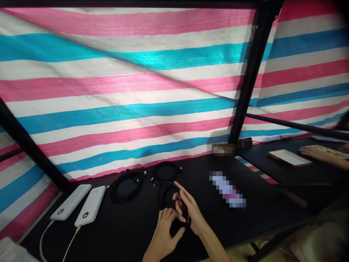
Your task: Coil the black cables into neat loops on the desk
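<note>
In the head view a black cable (161, 194) is held in loops above the dark table, low in the middle. My right hand (192, 211) is closed around the right side of these loops, its index finger stretched along them. My left hand (165, 233) bends in from the left, with thumb and index finger closing on the same cable near my right palm. Part of the cable is hidden by my fingers. Just beyond lie two more coiled black cables, a left coil (125, 187) and a right coil (165, 171), with light-coloured plug ends.
Two white power banks (91, 203) with cords lie at left on the black table (122, 233). A blurred-out item (227, 189) lies at right. Black frame posts (248, 72) and a striped sheet (136, 91) enclose the back. Another person's hand (313, 152) rests on the neighbouring table.
</note>
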Available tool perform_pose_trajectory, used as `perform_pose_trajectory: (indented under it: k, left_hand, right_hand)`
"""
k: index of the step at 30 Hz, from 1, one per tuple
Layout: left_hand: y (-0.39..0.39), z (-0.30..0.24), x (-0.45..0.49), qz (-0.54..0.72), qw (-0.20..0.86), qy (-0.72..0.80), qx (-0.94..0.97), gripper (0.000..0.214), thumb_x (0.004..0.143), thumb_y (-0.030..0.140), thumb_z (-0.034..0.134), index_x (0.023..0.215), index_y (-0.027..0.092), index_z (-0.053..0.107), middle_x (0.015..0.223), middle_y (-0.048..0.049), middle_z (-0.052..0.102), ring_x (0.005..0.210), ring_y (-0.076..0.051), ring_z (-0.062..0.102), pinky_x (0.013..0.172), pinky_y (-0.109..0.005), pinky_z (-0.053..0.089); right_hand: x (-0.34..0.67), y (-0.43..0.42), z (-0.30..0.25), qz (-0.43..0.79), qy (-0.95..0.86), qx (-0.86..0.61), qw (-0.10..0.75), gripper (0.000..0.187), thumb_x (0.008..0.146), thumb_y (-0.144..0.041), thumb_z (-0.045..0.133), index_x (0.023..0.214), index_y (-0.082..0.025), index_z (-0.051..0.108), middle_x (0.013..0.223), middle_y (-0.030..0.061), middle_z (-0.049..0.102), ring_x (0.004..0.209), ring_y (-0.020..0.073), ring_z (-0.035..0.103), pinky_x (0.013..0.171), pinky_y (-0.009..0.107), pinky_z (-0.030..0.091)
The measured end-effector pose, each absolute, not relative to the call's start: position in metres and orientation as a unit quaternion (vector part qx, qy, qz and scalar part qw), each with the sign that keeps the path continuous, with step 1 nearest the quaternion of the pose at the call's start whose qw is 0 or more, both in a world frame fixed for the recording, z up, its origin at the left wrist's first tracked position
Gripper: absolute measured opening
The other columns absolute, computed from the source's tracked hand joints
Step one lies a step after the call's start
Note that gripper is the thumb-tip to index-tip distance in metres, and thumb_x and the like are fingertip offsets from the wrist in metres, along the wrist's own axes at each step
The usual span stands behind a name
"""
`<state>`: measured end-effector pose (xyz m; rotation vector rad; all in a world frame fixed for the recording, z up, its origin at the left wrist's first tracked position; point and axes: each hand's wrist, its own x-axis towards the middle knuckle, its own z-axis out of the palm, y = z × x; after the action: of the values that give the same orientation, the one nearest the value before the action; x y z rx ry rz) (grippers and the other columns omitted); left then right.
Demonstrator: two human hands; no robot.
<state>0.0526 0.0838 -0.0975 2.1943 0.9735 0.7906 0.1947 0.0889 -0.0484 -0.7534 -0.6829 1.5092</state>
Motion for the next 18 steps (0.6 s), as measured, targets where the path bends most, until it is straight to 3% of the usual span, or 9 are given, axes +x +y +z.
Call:
perform_pose_trajectory:
  k: [3, 6, 9, 10, 12, 15, 18]
  left_hand:
    - [0.086, -0.103, 0.045, 0.328, 0.456, 0.297, 0.772, 0.055, 0.078, 0.048, 0.057, 0.126, 0.02, 0.05, 0.114, -0.011, 0.061, 0.109, -0.027, 0.051, 0.097, -0.047, 0.037]
    - [0.088, -0.094, 0.04, 0.379, 0.56, 0.281, 0.681, 0.061, 0.08, 0.064, 0.043, 0.117, 0.017, 0.058, 0.1, -0.0109, 0.067, 0.093, -0.025, 0.06, 0.089, -0.043, 0.042]
    - [0.081, -0.062, 0.037, 0.463, 0.549, 0.386, 0.579, 0.056, 0.087, 0.06, 0.031, 0.103, 0.018, 0.065, 0.091, -0.0082, 0.068, 0.087, -0.021, 0.061, 0.086, -0.037, 0.044]
    - [0.077, -0.049, 0.035, 0.482, 0.54, 0.416, 0.55, 0.052, 0.088, 0.057, 0.034, 0.09, 0.017, 0.067, 0.082, -0.0065, 0.067, 0.08, -0.018, 0.06, 0.08, -0.033, 0.046]
    - [0.067, -0.024, 0.032, 0.488, 0.531, 0.445, 0.53, 0.04, 0.08, 0.052, 0.054, 0.07, 0.015, 0.063, 0.063, -0.0003, 0.056, 0.056, -0.01, 0.051, 0.054, -0.022, 0.043]
    - [0.052, -0.003, 0.026, 0.474, 0.527, 0.443, 0.549, 0.033, 0.077, 0.047, 0.061, 0.075, 0.015, 0.064, 0.069, 0.0006, 0.052, 0.051, -0.006, 0.044, 0.039, -0.016, 0.029]
    - [0.038, 0.0, 0.021, 0.474, 0.493, 0.447, 0.576, 0.031, 0.081, 0.044, 0.057, 0.085, 0.015, 0.066, 0.081, -0.0026, 0.055, 0.057, -0.008, 0.049, 0.042, -0.016, 0.035]
  right_hand:
    - [0.192, 0.072, -0.049, 0.63, -0.316, -0.348, 0.618, 0.056, 0.082, -0.051, 0.058, 0.133, -0.03, 0.046, 0.079, -0.0001, 0.057, 0.04, 0.0007, 0.035, 0.029, 0.011, 0.021]
    - [0.187, 0.056, -0.051, 0.606, -0.343, -0.367, 0.617, 0.057, 0.087, -0.057, 0.045, 0.137, -0.03, 0.041, 0.08, 0.0019, 0.059, 0.036, -0.0002, 0.03, 0.029, 0.013, 0.019]
    - [0.176, 0.043, -0.048, 0.58, -0.428, -0.38, 0.579, 0.057, 0.089, -0.055, 0.041, 0.139, -0.028, 0.039, 0.076, 0.0021, 0.06, 0.034, 0.001, 0.029, 0.03, 0.015, 0.02]
    - [0.171, 0.038, -0.046, 0.566, -0.465, -0.387, 0.56, 0.056, 0.09, -0.053, 0.041, 0.14, -0.028, 0.039, 0.071, 0.0005, 0.058, 0.035, 0.0019, 0.029, 0.032, 0.016, 0.022]
    - [0.161, 0.03, -0.046, 0.534, -0.528, -0.399, 0.527, 0.055, 0.091, -0.046, 0.043, 0.142, -0.029, 0.033, 0.06, -0.0038, 0.051, 0.038, 0.0042, 0.031, 0.037, 0.018, 0.029]
    - [0.15, 0.02, -0.055, 0.496, -0.582, -0.392, 0.511, 0.069, 0.088, -0.035, 0.05, 0.146, -0.033, 0.014, 0.059, -0.0066, 0.047, 0.044, 0.0075, 0.039, 0.046, 0.021, 0.039]
    - [0.147, 0.014, -0.067, 0.468, -0.598, -0.381, 0.528, 0.07, 0.086, -0.031, 0.052, 0.146, -0.035, 0.015, 0.066, -0.0049, 0.054, 0.05, 0.0096, 0.048, 0.052, 0.024, 0.047]
